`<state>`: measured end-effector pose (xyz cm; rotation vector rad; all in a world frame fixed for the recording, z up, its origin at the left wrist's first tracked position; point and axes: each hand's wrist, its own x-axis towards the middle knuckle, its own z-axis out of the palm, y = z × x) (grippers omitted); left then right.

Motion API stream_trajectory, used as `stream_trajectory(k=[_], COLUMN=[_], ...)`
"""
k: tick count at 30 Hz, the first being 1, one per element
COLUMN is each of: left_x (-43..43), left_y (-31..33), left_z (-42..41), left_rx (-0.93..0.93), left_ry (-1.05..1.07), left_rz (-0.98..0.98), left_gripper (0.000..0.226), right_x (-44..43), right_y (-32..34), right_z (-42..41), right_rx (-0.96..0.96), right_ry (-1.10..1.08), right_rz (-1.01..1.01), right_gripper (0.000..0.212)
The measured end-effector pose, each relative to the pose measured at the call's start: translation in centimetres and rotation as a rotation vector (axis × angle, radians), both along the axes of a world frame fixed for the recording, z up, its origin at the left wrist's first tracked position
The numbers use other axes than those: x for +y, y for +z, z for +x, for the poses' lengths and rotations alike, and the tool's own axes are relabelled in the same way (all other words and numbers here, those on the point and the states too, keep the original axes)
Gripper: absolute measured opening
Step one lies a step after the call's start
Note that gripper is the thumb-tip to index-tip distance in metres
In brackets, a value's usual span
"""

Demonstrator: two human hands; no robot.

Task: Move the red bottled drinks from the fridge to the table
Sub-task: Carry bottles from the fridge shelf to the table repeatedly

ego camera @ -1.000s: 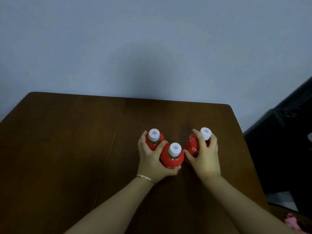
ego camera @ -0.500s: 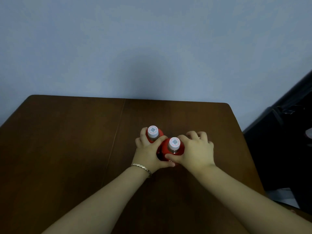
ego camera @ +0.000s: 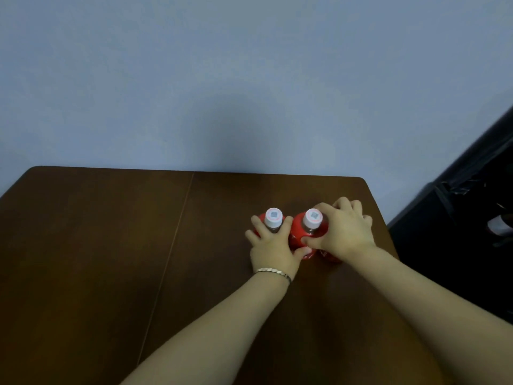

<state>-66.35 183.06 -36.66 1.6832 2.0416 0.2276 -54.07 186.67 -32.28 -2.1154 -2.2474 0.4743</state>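
I see the red bottles standing bunched together on the table [ego camera: 111, 245], far right part. My left hand [ego camera: 273, 252] curls round the left bottle [ego camera: 273, 218], neck between the fingers, thumb against the middle bottle [ego camera: 301, 232]. My right hand [ego camera: 345, 232] curls over the right bottle [ego camera: 329, 256], hiding its cap, thumb pressing the middle bottle.

You have the left bottle [ego camera: 274, 218] and the middle bottle [ego camera: 311, 227] standing upright on the table [ego camera: 111, 245], touching side by side near its far right corner. Both are red with white caps bearing a small printed square. Your left hand [ego camera: 273, 252] grips the left one and your right hand [ego camera: 347, 234] curls round the middle one. A third bottle [ego camera: 329, 256], probably upright, shows only a red sliver nearer the table's right edge.
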Motion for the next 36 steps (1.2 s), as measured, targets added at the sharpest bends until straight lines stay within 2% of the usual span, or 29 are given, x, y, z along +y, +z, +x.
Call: stream_trajectory(k=[2, 4, 6, 8, 11, 14, 17, 20, 22, 24, 26, 27, 29, 31, 32, 34, 36], left_x=[0.7, 1.0, 1.2, 1.2, 1.3, 1.2, 1.3, 1.6, 1.7, 1.6, 0.4, -0.2, -2.1, -4.1, -5.4, -8.3, -11.0], left_y=[-0.1, -0.2, -0.3, -0.4, -0.6, -0.8, -0.6, -0.3, 0.0, 0.4, 1.5, 2.0, 3.3, 4.9, 6.0, 8.7, 11.1], left_z=[0.8, 1.2, 1.3, 1.2, 1.1, 1.2, 1.2, 1.1, 0.6, 0.0, -0.6, -0.9, -1.8, -2.7, -3.2, -4.4, -5.7], left_rx=[0.024, 0.052, 0.074, 0.088, 0.082, 0.049, -0.006, -0.024, 0.003, 0.054, 0.105, 0.114, 0.116, 0.145, 0.17, 0.2, 0.174], left_ry=[0.0, 0.005, 0.003, -0.01, -0.03, -0.032, -0.035, -0.076, -0.128, -0.194, -0.252, -0.264, -0.238, -0.225, -0.228, -0.221, -0.181], left_rz=[0.01, 0.02, 0.027, 0.033, 0.031, 0.013, -0.017, -0.05, -0.071, -0.113, -0.162, -0.18, -0.201, -0.246, -0.271, -0.316, -0.334], left_gripper=[0.069, 0.069, 0.068, 0.068, 0.068, 0.068, 0.067, 0.068, 0.071, 0.074, 0.074, 0.073, 0.067, 0.055, 0.047, 0.037, 0.037], right_x=[0.6, 0.5, 0.0, -0.7, -0.9, -0.4, -0.4, -0.2, -0.2, -0.7, -2.2, -2.9, -4.3, -5.6, -6.5, -9.2, -11.7], right_y=[-0.3, -0.7, -1.2, -1.9, -2.8, -3.0, -2.8, -2.6, -2.2, -1.9, -1.1, -0.6, 0.8, 2.7, 3.9, 6.2, 7.9], right_z=[0.9, 1.8, 2.7, 3.4, 4.0, 4.3, 4.4, 4.5, 4.2, 3.9, 3.6, 3.5, 3.1, 2.3, 1.7, 0.6, -0.5], right_rx=[0.048, 0.215, 0.408, 0.52, 0.629, 0.634, 0.536, 0.463, 0.463, 0.416, 0.298, 0.241, 0.175, 0.169, 0.17, 0.15, 0.128], right_ry=[-0.026, -0.076, -0.181, -0.277, -0.308, -0.317, -0.303, -0.318, -0.354, -0.371, -0.35, -0.332, -0.251, -0.155, -0.114, -0.041, 0.017], right_rz=[0.032, 0.071, 0.093, 0.072, 0.091, 0.095, 0.074, 0.025, -0.028, -0.054, -0.006, 0.048, 0.157, 0.092, 0.023, -0.073, -0.116], right_gripper=[0.065, 0.069, 0.083, 0.096, 0.083, 0.073, 0.073, 0.09, 0.11, 0.121, 0.113, 0.102, 0.066, 0.03, 0.02, 0.015, 0.016])
